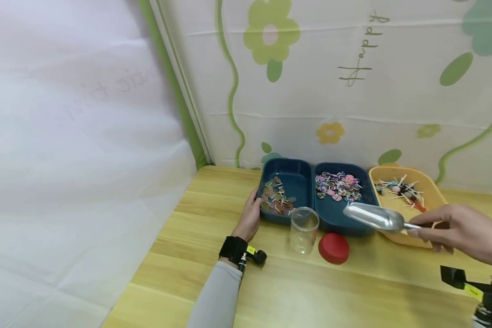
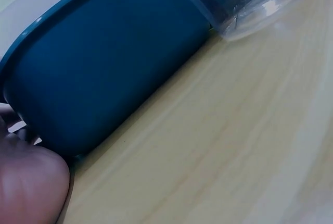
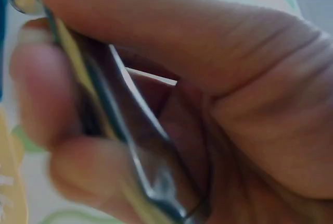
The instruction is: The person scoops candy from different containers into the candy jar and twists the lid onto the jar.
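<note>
My left hand (image 1: 250,216) grips the left side of a dark blue tray (image 1: 297,168), its thumb at the rim. Brown and amber lollipop-shaped pieces (image 1: 276,198) lie in that tray's left part. In the left wrist view the blue tray's wall (image 2: 109,62) stands on the table beside the hand. My right hand (image 1: 459,230) holds a metal scoop (image 1: 375,217) by its handle, its bowl pointing left above the front of a second blue tray (image 1: 328,216). Small swirl lollipops (image 1: 338,184) fill that tray's back part. The right wrist view shows fingers curled round the scoop handle (image 3: 151,156).
A clear jar (image 1: 303,237) stands without a lid before the trays, with a red lid (image 1: 334,248) to its right. A yellow tray (image 1: 428,182) of stick lollipops (image 1: 402,191) stands at the right. Behind the wooden table (image 1: 180,241) hangs a flowered curtain (image 1: 311,91).
</note>
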Motion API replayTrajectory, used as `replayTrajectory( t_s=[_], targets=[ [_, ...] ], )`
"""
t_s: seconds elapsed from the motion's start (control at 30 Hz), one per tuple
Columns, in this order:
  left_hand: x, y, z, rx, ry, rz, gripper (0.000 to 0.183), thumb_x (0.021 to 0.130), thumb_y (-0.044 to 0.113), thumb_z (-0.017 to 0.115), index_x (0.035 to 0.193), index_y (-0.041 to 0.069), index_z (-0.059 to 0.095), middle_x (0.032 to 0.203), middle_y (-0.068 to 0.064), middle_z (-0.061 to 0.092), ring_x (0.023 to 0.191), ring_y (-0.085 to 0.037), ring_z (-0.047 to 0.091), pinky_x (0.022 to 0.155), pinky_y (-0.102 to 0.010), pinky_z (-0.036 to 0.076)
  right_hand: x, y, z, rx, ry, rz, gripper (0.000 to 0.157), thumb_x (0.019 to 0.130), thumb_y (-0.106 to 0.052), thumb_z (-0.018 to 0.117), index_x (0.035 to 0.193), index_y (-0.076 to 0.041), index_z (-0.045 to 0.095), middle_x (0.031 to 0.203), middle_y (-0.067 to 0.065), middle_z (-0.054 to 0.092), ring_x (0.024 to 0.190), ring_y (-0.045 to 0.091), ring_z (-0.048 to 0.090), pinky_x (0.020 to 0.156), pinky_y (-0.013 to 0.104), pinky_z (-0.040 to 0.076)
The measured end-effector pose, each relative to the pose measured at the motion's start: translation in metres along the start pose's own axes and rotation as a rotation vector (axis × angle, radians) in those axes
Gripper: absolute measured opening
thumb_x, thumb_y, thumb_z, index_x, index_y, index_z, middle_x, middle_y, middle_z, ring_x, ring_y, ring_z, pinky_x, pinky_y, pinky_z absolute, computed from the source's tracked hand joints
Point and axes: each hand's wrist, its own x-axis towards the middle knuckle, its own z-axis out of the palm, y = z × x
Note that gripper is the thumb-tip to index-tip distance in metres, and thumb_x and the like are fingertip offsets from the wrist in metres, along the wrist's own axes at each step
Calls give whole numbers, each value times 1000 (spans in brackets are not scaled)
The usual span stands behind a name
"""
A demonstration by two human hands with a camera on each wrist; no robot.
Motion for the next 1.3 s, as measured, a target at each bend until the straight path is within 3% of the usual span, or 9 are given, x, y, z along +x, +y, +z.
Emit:
replayTrajectory(
  t_s=[0.13,0.23,0.37,0.5,0.63,0.77,0.9,1.03,1.3],
  targets=[
    [3,-2,-1,-12,-1,-12,57,107,8,39,162,21,29,169,-2,17,156,-18,9,125,-43,16,27,-11,-1,-39,144,-80,20,98,-17,71,113,-8,79,84,1,69,66,0,51,53,24,44],
    [6,-3,-4,-27,-2,-7,55,108,9,38,161,19,31,168,-5,19,154,-20,14,124,-44,19,55,-16,1,-75,205,-192,17,96,-14,72,111,-10,80,103,1,74,77,-3,53,61,23,48],
    [10,-4,-5,-59,-2,5,48,111,13,36,159,15,34,164,-9,26,150,-23,24,122,-44,24,86,-22,6,-57,184,-287,18,97,-13,71,113,-8,79,91,-5,68,72,2,51,59,23,44],
    [13,-3,-3,-64,-21,11,46,113,20,35,158,12,34,163,-11,29,149,-23,28,122,-43,26,109,-29,13,-14,130,-306,18,97,-13,71,112,-8,79,83,-6,63,69,6,48,56,24,40],
    [15,-4,-4,-75,-39,8,46,114,22,35,159,12,32,163,-12,29,150,-24,29,122,-44,27,129,-38,24,-25,112,-329,18,96,-13,72,111,-7,80,96,-2,73,76,9,56,61,25,49],
    [15,-6,-8,-103,-38,-15,46,114,21,34,160,15,31,163,-11,29,149,-24,30,120,-44,29,148,-49,40,-81,154,-362,19,95,-13,74,112,-7,80,105,6,76,86,18,66,69,30,56],
    [14,-6,-8,-119,-39,-32,47,113,21,34,160,19,30,164,-9,27,150,-23,29,121,-43,29,156,-57,50,-115,194,-372,19,94,-9,74,112,-5,80,108,11,77,96,27,71,75,41,59],
    [15,-6,-5,-124,-40,-23,48,113,21,34,161,19,31,165,-10,26,151,-22,27,121,-43,27,161,-63,55,-106,198,-386,17,92,-3,73,108,-2,80,103,11,77,95,29,71,79,50,58],
    [15,-10,1,-147,-42,-35,47,113,19,35,160,20,31,165,-8,25,151,-22,27,122,-44,26,169,-68,71,-108,141,-401,13,92,-4,74,102,-2,81,97,8,77,91,28,70,78,47,59]
  ],
)
